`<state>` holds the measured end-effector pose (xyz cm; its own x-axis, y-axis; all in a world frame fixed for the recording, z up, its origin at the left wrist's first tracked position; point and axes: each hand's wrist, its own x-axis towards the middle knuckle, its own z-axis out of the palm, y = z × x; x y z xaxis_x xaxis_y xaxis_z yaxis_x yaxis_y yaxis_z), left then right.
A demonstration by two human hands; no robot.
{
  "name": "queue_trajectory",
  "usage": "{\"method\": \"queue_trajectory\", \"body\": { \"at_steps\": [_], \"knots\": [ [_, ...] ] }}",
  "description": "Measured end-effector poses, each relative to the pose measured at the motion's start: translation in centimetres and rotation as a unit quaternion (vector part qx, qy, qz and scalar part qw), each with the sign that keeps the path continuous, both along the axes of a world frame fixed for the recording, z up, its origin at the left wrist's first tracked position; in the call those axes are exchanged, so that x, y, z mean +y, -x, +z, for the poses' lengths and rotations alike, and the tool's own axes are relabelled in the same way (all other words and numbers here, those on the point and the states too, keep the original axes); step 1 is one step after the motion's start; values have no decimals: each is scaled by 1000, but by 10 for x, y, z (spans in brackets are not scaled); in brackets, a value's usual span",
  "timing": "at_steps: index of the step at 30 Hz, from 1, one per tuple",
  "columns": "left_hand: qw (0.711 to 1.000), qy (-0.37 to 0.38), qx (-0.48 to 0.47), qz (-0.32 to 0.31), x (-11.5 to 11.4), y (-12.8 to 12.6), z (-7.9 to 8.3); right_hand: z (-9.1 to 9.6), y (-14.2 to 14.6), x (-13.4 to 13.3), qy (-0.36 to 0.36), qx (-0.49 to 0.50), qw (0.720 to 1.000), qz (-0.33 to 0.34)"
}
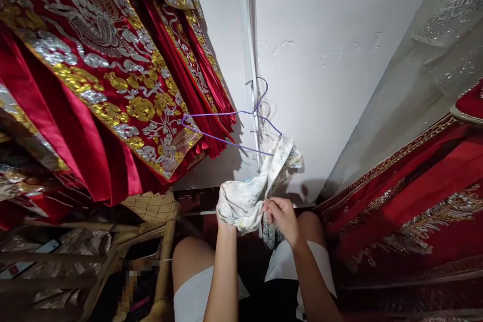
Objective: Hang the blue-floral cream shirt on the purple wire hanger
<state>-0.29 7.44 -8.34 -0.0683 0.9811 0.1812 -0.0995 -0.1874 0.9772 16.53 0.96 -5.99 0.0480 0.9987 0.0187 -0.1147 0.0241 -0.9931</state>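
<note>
Left hand (220,217) is mostly buried in the pale patterned cloth (243,198); from my end I can't tell how far its fingers are spread. Right hand (281,219) is nearly closed, thumb and fingers pinching a fold near the cloth's lower right edge. My read: left props the bunched fabric from within or underneath, right tensions the fold so it doesn't slump; grip looks light, fabric looks soft. Cloth sits in front of the wearer's knees and runs up onto the right end of the purple hanger (241,111), which probably takes part of the weight. Hanger's left end shows just wire, in front of the red embroidered garments (139,105). Hook is up by the pale vertical strip (245,15) on the white wall (320,5); I can't see exactly what it catches on. More red beaded fabric (407,186) drapes along the right side. Lower left I get a cane frame (168,246), near the left knee.
</note>
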Motion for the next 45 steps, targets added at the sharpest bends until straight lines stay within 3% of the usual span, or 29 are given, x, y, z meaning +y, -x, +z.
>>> {"method": "queue_trajectory", "body": {
  "at_steps": [3,6,9,12,16,18,20,23,25,27,29,34,37,41,45],
  "knots": [
    [996,26,-86,18,-16,-5,4,-12,-16,5,38,-59,997,13],
    [977,53,-206,25,-30,-8,26,-19,-28,7,42,-126,991,20],
    [961,48,-274,-5,-52,-21,50,-15,-23,6,-10,-109,994,24],
    [991,-8,-128,-38,-74,-36,66,-2,-7,1,-32,-13,996,84],
    [989,-123,74,21,-79,-35,73,22,11,-2,-12,148,972,184],
    [984,-143,92,45,-70,-25,68,34,13,2,-18,145,956,255],
    [989,-118,89,19,-59,-13,58,47,7,11,-27,87,954,286],
    [981,-41,153,-115,-45,5,37,68,-10,36,-53,-4,977,208],
    [945,-1,254,-206,-41,16,26,82,-22,61,-119,-45,986,104],
    [908,10,347,-235,-41,28,23,91,-32,88,-210,-78,975,9],
    [891,-6,405,-206,-41,41,28,92,-39,116,-240,-101,965,-39],
    [871,-60,468,-141,-26,76,54,70,-63,153,-131,-162,977,-46],
    [865,-107,478,-113,-5,93,64,68,-90,148,-143,-197,967,-77],
    [887,-189,420,-26,25,100,82,84,-117,131,-177,-255,941,-137],
    [908,-146,388,51,42,83,116,95,-118,118,-187,-257,938,-139]
  ]
}}
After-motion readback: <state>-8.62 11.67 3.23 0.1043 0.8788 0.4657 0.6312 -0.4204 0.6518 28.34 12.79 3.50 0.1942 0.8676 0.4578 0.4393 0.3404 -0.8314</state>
